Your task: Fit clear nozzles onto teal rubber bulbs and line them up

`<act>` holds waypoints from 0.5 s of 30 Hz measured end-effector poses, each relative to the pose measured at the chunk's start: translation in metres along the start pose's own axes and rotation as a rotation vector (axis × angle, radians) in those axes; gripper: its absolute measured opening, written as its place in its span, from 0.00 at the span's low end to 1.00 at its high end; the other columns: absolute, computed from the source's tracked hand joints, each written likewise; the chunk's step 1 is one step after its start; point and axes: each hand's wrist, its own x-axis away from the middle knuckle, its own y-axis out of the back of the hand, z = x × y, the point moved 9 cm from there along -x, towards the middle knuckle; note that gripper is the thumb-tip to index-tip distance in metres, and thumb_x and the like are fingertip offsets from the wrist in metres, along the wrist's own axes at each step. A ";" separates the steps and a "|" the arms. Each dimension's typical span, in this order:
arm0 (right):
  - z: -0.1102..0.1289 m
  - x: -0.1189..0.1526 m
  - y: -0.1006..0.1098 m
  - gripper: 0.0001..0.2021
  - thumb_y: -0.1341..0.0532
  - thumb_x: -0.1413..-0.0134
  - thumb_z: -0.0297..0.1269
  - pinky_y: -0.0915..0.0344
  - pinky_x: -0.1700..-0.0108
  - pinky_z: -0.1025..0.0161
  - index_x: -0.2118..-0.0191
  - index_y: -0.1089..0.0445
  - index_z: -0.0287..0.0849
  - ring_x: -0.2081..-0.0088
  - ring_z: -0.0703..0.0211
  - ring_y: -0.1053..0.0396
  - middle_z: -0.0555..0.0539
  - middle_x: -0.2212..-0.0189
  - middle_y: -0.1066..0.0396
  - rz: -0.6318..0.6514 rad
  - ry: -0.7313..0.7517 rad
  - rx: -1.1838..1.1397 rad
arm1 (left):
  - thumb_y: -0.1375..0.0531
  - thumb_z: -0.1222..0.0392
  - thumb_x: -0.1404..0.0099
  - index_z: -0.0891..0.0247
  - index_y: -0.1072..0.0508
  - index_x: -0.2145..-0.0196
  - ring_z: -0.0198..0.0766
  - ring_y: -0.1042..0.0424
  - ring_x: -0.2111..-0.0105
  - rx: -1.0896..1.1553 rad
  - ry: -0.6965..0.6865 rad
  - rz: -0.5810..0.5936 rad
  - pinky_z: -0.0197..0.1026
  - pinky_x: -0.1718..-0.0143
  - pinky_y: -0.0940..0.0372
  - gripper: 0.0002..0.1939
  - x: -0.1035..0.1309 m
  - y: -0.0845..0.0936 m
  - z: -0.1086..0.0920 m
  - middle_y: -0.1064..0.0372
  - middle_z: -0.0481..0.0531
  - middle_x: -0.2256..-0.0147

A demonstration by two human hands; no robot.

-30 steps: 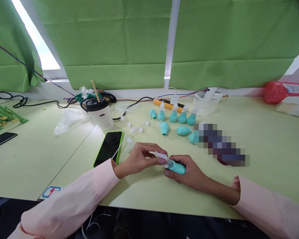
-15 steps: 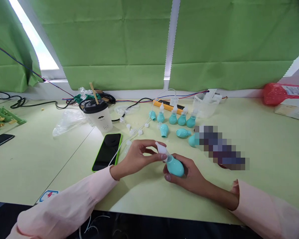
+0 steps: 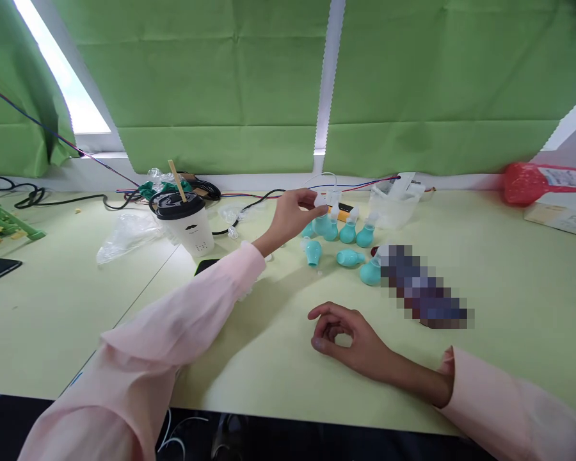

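OK, L hand pinching teal bulb, R hand empty, pale tbl, green curtains

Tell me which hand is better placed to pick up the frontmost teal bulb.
The right hand, probably: it looks empty and is nearer the frontmost teal bulb. The left hand is farther back, holding a white-tipped bulb.
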 end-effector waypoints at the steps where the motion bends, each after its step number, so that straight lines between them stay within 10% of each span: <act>1: 0.000 0.000 0.000 0.10 0.43 0.55 0.33 0.37 0.69 0.66 0.63 0.41 0.41 0.76 0.68 0.40 0.52 0.77 0.36 -0.002 0.000 0.007 | 0.41 0.60 0.53 0.70 0.31 0.73 0.31 0.34 0.73 -0.033 -0.004 0.023 0.37 0.68 0.37 0.10 -0.004 -0.009 0.005 0.32 0.51 0.74; 7: 0.000 -0.001 0.001 0.09 0.43 0.55 0.32 0.38 0.70 0.66 0.64 0.40 0.41 0.76 0.67 0.39 0.52 0.78 0.37 -0.011 0.010 0.030 | 0.41 0.61 0.51 0.71 0.31 0.70 0.32 0.34 0.74 -0.231 0.017 0.165 0.37 0.69 0.38 0.11 -0.017 -0.049 0.034 0.32 0.53 0.75; 15: 0.001 -0.001 0.000 0.09 0.44 0.54 0.33 0.38 0.70 0.66 0.64 0.40 0.41 0.76 0.67 0.40 0.52 0.78 0.37 -0.006 0.016 0.029 | 0.44 0.59 0.48 0.72 0.32 0.63 0.31 0.34 0.77 -0.260 -0.007 0.234 0.35 0.72 0.39 0.16 -0.018 -0.057 0.032 0.32 0.53 0.76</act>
